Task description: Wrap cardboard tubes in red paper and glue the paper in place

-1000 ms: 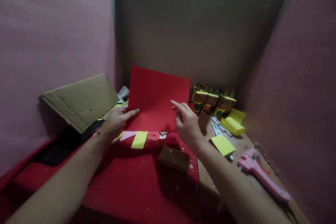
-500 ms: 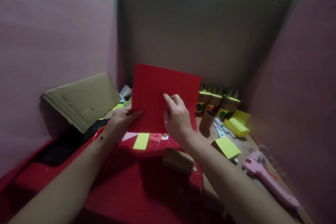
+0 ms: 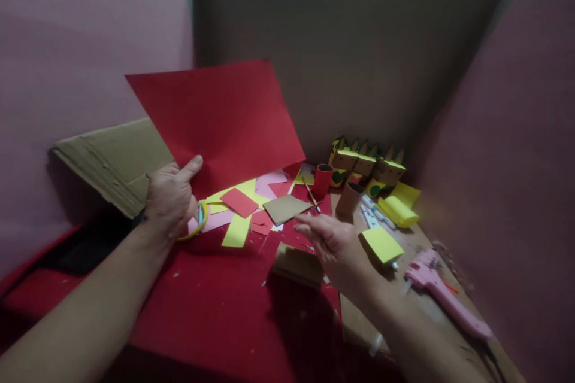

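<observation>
A sheet of red paper (image 3: 220,119) is raised and tilted to the left, gripped near its lower edge by my left hand (image 3: 168,197), thumb on the front face. My right hand (image 3: 327,236) holds nothing; its fingers are stretched out over the red table. Just beyond those fingertips lies a flat piece of cardboard (image 3: 286,208). Below them rests a folded piece of brown cardboard (image 3: 296,264). Scissors with a yellow-rimmed handle (image 3: 201,222) show partly beside my left hand.
Red (image 3: 242,201), yellow and pink paper scraps cover the middle. A red tube (image 3: 322,179), a cardboard tube (image 3: 349,198), markers (image 3: 377,215), yellow paper (image 3: 384,243) and a pink glue gun (image 3: 449,293) lie right. A cardboard sheet (image 3: 112,161) leans left.
The red sheet has moved up and left, tilting in my left hand. My right hand has come off the sheet and dropped lower right, uncovering the scraps, red tube and flat cardboard.
</observation>
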A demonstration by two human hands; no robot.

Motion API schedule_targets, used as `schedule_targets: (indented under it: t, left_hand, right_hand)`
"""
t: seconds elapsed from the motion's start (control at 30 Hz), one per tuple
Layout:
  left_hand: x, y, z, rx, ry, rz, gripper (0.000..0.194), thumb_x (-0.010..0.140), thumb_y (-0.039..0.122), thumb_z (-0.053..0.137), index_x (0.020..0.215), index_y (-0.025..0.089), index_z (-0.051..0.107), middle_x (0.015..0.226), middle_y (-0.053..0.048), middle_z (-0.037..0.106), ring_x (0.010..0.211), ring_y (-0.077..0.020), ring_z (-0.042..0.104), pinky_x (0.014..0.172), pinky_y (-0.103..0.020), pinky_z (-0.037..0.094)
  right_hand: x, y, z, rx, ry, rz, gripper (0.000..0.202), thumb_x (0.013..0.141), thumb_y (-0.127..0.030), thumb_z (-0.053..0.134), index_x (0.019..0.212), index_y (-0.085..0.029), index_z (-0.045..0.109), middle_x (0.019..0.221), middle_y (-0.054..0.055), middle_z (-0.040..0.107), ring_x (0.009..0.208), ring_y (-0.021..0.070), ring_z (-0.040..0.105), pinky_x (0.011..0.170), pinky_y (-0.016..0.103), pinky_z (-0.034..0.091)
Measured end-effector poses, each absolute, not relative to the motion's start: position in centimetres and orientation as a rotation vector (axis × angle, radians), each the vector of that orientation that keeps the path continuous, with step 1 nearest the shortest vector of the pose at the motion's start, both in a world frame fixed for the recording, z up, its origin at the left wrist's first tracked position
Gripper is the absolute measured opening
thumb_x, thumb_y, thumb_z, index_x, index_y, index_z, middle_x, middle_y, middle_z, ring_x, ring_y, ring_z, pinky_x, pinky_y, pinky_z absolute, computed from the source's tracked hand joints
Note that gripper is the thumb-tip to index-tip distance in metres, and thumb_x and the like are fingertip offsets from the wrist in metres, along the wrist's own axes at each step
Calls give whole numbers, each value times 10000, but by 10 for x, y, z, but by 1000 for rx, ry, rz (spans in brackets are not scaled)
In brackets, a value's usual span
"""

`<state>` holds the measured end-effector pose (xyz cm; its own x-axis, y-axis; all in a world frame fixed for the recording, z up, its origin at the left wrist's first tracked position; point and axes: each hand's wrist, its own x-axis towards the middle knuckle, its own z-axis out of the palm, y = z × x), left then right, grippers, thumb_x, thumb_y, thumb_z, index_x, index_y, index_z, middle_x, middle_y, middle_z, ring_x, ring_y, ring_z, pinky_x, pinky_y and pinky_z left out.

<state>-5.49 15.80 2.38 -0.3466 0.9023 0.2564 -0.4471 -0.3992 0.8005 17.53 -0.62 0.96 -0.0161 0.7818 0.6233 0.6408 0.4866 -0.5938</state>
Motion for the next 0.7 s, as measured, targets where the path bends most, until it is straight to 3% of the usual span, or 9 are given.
schedule_targets:
  t: [0.13, 0.27, 0.37, 0.5, 0.6, 0.7]
  left_hand:
    - [-55, 168, 23, 814, 844, 1851, 143, 880, 80, 689, 764, 128, 622, 762, 32, 662, 667, -112, 640, 656, -269, 570]
    - [-56, 167, 23, 842, 903, 1616, 33, 911, 136, 679, 885, 120, 667, 863, -4, 699, 725, -133, 675, 661, -288, 588]
    - [-61, 165, 22, 880, 936, 1419, 54, 912, 89, 640, 913, 117, 686, 813, -8, 722, 677, -138, 691, 652, -296, 600]
    - [-68, 164, 18, 953, 968, 1235, 173, 803, 33, 641, 939, 100, 723, 751, -64, 769, 590, -182, 713, 605, -315, 622]
    - [-71, 163, 15, 1017, 1020, 1106, 208, 747, 81, 708, 951, 78, 752, 750, -124, 787, 575, -220, 725, 557, -313, 624]
    - [-70, 162, 13, 1083, 1060, 993, 227, 716, 117, 769, 933, 51, 771, 748, -177, 789, 563, -241, 727, 499, -287, 601]
  right_hand:
    - [180, -16, -9, -1194, -1748, 127, 180, 923, -260, 639, 906, -222, 814, 682, 45, 754, 591, 165, 642, 555, 300, 496]
    - [180, -22, -13, -1201, -1761, 139, 182, 941, -292, 639, 900, -247, 811, 704, 33, 761, 629, 176, 661, 602, 317, 525]
    - [180, -26, -16, -1267, -1775, 122, 282, 997, -306, 530, 1028, -204, 790, 806, 76, 777, 715, 208, 685, 682, 362, 557]
    - [179, -31, -17, -1421, -1979, 67, 441, 1035, -305, 379, 1315, -89, 643, 1125, 184, 743, 1002, 295, 677, 882, 474, 547]
    - [176, -35, -13, -1561, -2143, 134, 602, 999, -428, 479, 1512, -118, 428, 1318, 184, 652, 1155, 346, 601, 983, 541, 494]
    - [174, -39, -11, -1653, -2254, 206, 796, 881, -435, 646, 1556, -144, 341, 1292, 186, 638, 1141, 361, 589, 973, 548, 494]
